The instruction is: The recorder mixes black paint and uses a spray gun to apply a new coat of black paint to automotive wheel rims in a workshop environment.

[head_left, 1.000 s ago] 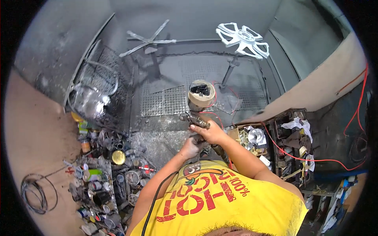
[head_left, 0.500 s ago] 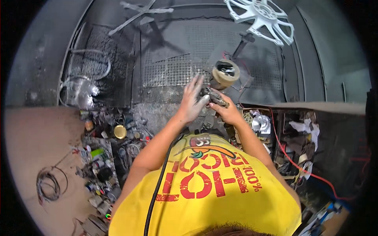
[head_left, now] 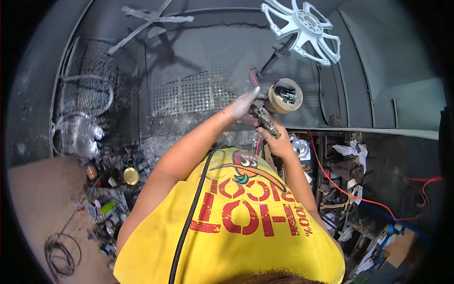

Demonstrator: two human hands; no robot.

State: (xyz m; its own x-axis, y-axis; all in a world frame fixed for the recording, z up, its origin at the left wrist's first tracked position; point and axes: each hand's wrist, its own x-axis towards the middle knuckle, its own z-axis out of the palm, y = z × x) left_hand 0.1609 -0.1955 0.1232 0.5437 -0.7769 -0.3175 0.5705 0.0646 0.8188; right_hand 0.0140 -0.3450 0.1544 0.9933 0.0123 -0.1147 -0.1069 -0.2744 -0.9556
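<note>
My right hand (head_left: 276, 139) grips a metal spray gun (head_left: 268, 124) from below, its fingers wrapped round the handle. My left hand (head_left: 243, 102), dusted pale grey, is closed at the front end of the gun, its fingertips partly hidden. On the gun sits a cup (head_left: 276, 105) with a beige rim and black contents visible in its top, leaning toward the upper right. A red hose (head_left: 252, 75) runs behind the gun.
A white spoked wheel piece (head_left: 307, 21) stands on a dark post beyond my hands, with a grey cross-shaped stand (head_left: 153, 17) at back left. Cans and clutter (head_left: 106, 213) line the left, beside a coiled hose (head_left: 61, 255). Cluttered shelves (head_left: 345, 184) line the right.
The gun and cup have swung right in the view. My left hand, spread beside the gun half a second ago, has moved right and up and closed on its front end.
</note>
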